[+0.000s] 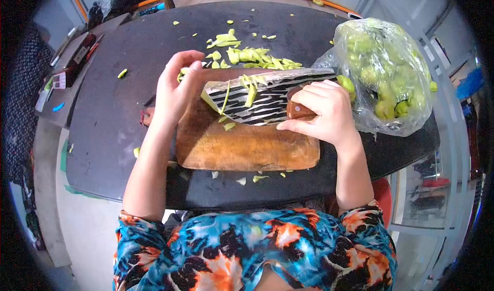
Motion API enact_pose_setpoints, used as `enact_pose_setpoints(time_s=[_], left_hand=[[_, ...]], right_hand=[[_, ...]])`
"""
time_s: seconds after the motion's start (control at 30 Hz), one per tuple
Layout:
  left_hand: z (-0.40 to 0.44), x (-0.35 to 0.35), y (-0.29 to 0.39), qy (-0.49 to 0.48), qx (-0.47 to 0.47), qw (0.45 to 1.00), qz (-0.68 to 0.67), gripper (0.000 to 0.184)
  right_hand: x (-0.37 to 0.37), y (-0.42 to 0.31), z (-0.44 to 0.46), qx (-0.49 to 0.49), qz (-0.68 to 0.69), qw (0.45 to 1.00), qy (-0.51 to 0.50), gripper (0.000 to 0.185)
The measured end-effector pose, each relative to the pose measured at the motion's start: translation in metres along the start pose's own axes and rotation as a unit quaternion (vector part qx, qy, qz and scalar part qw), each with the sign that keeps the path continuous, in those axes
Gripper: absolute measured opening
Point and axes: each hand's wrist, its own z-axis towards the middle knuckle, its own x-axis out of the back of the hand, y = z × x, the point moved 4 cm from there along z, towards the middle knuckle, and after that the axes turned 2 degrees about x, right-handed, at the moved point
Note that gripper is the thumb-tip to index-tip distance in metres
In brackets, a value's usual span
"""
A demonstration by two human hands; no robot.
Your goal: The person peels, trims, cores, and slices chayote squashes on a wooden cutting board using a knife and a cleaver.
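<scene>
My right hand is wrapped round the brown wooden handle of a broad knife. Its black-and-silver striped blade lies tilted over the wooden cutting board, pointing left. Light green slices cling to the blade. At the blade's far end, my left hand has its fingers curled, with a bit of green showing by the fingertips; what it holds is too hidden to name. A heap of green slices lies beyond the blade.
A clear plastic bag of green vegetables stands right of the board, with one green piece at its near left side. Small scraps dot the dark table. A tray with small items is at the far left.
</scene>
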Motion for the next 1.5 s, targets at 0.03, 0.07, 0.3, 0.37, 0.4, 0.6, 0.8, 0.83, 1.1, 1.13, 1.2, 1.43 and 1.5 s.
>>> enact_pose_setpoints(time_s=[0.03, 0.07, 0.3, 0.37, 0.4, 0.6, 0.8, 0.83, 1.1, 1.13, 1.2, 1.43, 1.5], left_hand=[[-0.003, -0.002, 0.011, -0.040, -0.034, 0.999, 0.000, 0.028], [-0.008, -0.007, 0.017, -0.077, -0.054, 0.996, 0.006, 0.043], [-0.012, -0.012, 0.017, -0.057, -0.098, 0.937, 0.331, 0.056], [0.000, 0.003, 0.001, 0.030, -0.052, 0.931, 0.360, 0.039], [0.002, 0.009, -0.004, 0.052, -0.028, 0.942, 0.331, 0.031], [-0.023, -0.024, 0.049, -0.169, -0.176, 0.954, 0.173, 0.032], [-0.002, 0.000, 0.009, -0.012, -0.105, 0.949, 0.297, 0.014], [0.002, 0.006, 0.005, 0.005, -0.108, 0.953, 0.282, 0.015], [-0.018, -0.023, -0.002, -0.152, -0.060, 0.939, 0.302, 0.058], [-0.020, -0.026, 0.001, -0.149, -0.078, 0.936, 0.308, 0.060], [-0.021, -0.027, 0.007, -0.171, -0.049, 0.940, 0.291, 0.060], [-0.031, -0.040, 0.027, -0.251, -0.075, 0.916, 0.305, 0.076], [-0.030, -0.041, 0.024, -0.261, -0.066, 0.916, 0.297, 0.083]], right_hand=[[-0.001, -0.001, 0.001, 0.000, -0.006, 1.000, -0.014, 0.040], [-0.003, -0.003, 0.001, -0.001, -0.010, 1.000, -0.029, 0.041], [-0.015, -0.024, 0.001, 0.064, -0.003, 0.997, -0.031, 0.042], [-0.012, -0.026, 0.003, 0.079, 0.018, 0.997, -0.004, 0.043], [-0.012, -0.026, 0.002, 0.073, 0.018, 0.997, -0.009, 0.043], [-0.014, -0.023, 0.002, 0.069, 0.016, 0.997, -0.019, 0.043], [-0.003, -0.020, 0.001, 0.036, -0.001, 0.999, -0.033, 0.042], [0.005, -0.014, 0.001, -0.008, 0.000, 1.000, -0.018, 0.040], [0.021, 0.042, -0.027, -0.272, 0.420, 0.813, 0.298, 0.048], [0.022, 0.045, -0.028, -0.278, 0.455, 0.787, 0.311, 0.052], [0.019, 0.050, -0.027, -0.275, 0.540, 0.730, 0.316, 0.056], [0.010, 0.073, -0.032, -0.197, 0.810, 0.467, 0.294, 0.054], [0.017, 0.075, -0.034, -0.146, 0.813, 0.468, 0.313, 0.054]])
